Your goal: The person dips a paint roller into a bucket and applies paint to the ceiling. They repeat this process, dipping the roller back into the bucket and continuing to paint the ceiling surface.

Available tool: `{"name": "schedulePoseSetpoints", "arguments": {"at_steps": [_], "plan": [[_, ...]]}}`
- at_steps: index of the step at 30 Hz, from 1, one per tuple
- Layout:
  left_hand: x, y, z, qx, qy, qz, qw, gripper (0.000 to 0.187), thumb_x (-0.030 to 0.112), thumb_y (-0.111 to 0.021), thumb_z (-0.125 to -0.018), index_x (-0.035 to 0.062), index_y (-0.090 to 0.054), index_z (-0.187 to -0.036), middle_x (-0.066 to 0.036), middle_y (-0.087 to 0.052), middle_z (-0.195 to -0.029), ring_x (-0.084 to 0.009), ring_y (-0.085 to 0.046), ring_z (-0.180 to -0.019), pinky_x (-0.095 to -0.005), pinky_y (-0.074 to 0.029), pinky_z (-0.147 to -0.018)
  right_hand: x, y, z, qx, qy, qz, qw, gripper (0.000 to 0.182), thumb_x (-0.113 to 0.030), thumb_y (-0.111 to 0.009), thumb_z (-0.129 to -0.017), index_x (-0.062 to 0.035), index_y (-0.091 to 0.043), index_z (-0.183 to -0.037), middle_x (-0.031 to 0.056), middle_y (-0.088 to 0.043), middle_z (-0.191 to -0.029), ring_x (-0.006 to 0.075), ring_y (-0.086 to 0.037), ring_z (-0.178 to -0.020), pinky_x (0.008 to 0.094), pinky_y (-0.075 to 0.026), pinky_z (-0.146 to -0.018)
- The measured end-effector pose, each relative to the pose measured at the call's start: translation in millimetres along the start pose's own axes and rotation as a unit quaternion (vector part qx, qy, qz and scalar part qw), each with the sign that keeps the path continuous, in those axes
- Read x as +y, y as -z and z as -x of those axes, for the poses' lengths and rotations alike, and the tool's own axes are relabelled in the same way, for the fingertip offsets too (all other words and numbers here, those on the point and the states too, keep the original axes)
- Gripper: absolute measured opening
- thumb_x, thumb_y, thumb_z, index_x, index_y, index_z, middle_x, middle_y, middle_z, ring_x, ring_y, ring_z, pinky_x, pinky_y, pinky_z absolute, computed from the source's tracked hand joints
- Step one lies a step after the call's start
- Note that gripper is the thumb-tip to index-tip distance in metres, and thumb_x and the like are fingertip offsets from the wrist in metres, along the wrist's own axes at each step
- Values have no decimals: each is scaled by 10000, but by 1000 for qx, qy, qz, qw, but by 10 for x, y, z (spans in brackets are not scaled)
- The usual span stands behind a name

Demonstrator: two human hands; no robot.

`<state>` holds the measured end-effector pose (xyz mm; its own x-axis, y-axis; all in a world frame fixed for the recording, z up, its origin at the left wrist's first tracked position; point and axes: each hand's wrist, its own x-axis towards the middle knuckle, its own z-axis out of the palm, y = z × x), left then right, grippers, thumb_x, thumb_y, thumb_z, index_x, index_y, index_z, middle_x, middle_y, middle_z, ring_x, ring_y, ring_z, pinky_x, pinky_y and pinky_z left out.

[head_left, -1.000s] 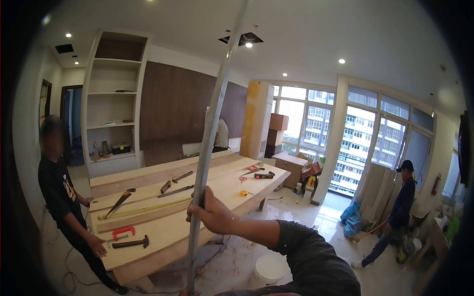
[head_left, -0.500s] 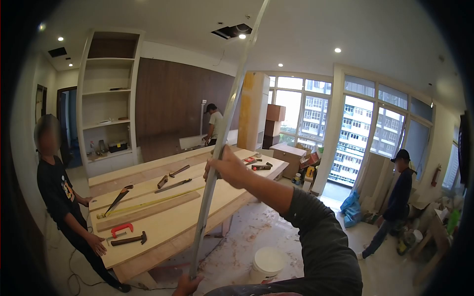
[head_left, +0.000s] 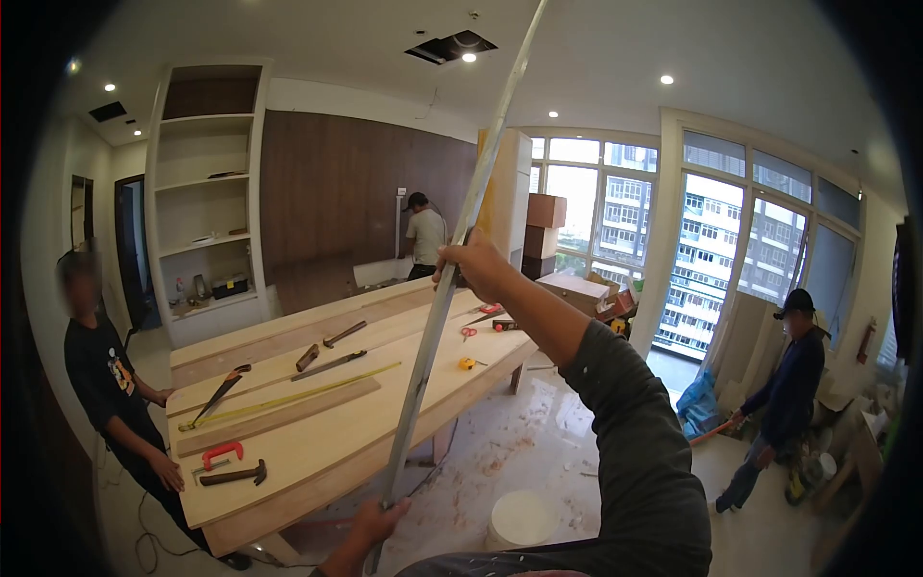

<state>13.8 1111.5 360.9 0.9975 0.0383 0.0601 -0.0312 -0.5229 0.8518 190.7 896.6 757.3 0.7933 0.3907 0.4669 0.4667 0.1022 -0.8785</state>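
Observation:
A long, straight metal bar [head_left: 430, 338] stands tilted in front of me, its top leaning right toward the ceiling. Higher up, my right hand [head_left: 473, 266] is wrapped round it, the sleeved arm reaching in from the lower right. Near the bar's lower end my left hand [head_left: 377, 522] closes on it. Behind the bar lies a wooden panel [head_left: 317, 432] on a work table. On the panel are a hammer [head_left: 234, 474], a red clamp [head_left: 223, 453], a hand saw [head_left: 223, 393], a wooden strip [head_left: 279, 415] and a yellow tape measure [head_left: 469, 363].
A person in black [head_left: 104, 370] touches the panel's left end. Another person [head_left: 424, 237] stands at the back wall, and a third [head_left: 794, 370] at the right holds an orange pole. A white bucket [head_left: 522, 519] stands on the littered floor.
The bar and my right hand have shifted up and slightly right, and my left hand has risen. The tape measure and red scissors now show. The person at the right now holds an orange pole.

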Motion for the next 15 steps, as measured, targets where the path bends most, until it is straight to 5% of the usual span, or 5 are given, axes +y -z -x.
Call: {"name": "schedulePoseSetpoints", "arguments": {"at_steps": [3,12,15], "plan": [[229,-154,-260,36,-36,27,998,333,351,-731,-815,33,-650,-757,-51,-597,-609,-161,-577,-579,-343,-460,-559,3,335,-169,25,3,8,1000,292,-89,-594,-884,-17,-371,-1059,132,-571,-783,245,-652,-687,397,-590,-644],[1111,-511,-851,47,-96,80,991,355,364,-703,-842,17,-646,-793,-63,-588,-612,-170,-572,-599,-351,-464,-600,308,1383,-757,61,19,-3,998,285,-72,-598,-858,29,-390,-1025,134,-560,-737,266,-654,-620,407,-584,-533],[1162,-705,-854,58,-89,17,994,382,383,-668,-856,1,-656,-838,-185,-640,-726,-311,-620,-698,-414,-476,-678,281,1482,-586,85,10,18,996,266,-59,-596,-855,24,-397,-1011,137,-559,-735,260,-645,-605,409,-587,-550]]}}
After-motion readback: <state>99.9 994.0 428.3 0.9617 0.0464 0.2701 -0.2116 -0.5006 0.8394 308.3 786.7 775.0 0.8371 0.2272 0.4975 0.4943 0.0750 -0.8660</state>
